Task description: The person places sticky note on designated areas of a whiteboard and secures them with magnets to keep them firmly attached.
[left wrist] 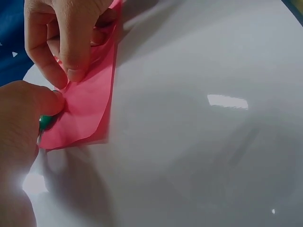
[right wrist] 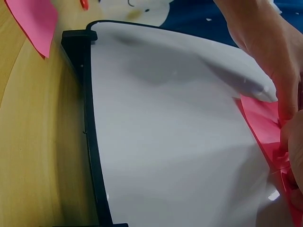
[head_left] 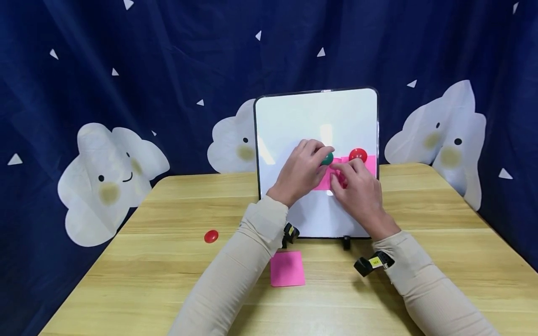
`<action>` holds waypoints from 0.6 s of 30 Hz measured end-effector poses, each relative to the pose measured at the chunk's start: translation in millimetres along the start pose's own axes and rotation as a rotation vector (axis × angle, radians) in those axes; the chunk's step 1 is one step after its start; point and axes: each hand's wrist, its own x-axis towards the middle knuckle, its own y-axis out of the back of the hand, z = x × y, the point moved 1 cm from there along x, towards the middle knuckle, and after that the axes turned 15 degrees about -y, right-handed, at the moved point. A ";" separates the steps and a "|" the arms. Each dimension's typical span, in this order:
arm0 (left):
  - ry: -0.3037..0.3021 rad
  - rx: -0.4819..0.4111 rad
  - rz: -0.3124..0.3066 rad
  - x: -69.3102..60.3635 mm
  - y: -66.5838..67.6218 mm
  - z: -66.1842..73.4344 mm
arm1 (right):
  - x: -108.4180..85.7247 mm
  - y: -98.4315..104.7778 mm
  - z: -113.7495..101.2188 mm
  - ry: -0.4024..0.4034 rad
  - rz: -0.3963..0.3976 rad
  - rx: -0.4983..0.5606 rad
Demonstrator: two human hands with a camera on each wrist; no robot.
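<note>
A whiteboard (head_left: 290,116) stands on the table, with pink sticky notes side by side low on its right half. My left hand (head_left: 299,171) pinches a round green magnet (head_left: 327,159) at the upper edge of the left pink sticky note (head_left: 321,183). The thumb and green magnet (left wrist: 46,122) also show in the left wrist view. My right hand (head_left: 360,192) has its bent fingertips on that same note (left wrist: 92,106), pinching it near its inner side. A red magnet (head_left: 358,155) sits on the right pink note (head_left: 371,163), just above the right hand. The hands hide much of both notes.
Another pink sticky note (head_left: 287,269) lies on the wooden table (head_left: 180,205) in front of the board. A loose red magnet (head_left: 211,236) is farther left. Black feet (head_left: 346,242) support the board's lower edge. Behind hangs a dark blue curtain (head_left: 176,46) with clouds.
</note>
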 end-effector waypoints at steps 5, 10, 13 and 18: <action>0.008 -0.007 0.010 -1.6 0.3 0.7 | -0.1 0.1 -1.0 0.002 0.006 0.006; 0.020 0.007 0.008 -4.3 1.7 0.6 | -0.4 0.9 -1.8 0.007 0.005 0.010; 0.021 0.017 0.018 -7.3 2.6 0.5 | -0.2 1.6 -2.1 0.010 0.001 0.015; 0.003 0.031 0.046 -15.1 5.0 1.1 | -0.4 2.2 -2.3 0.023 0.006 0.037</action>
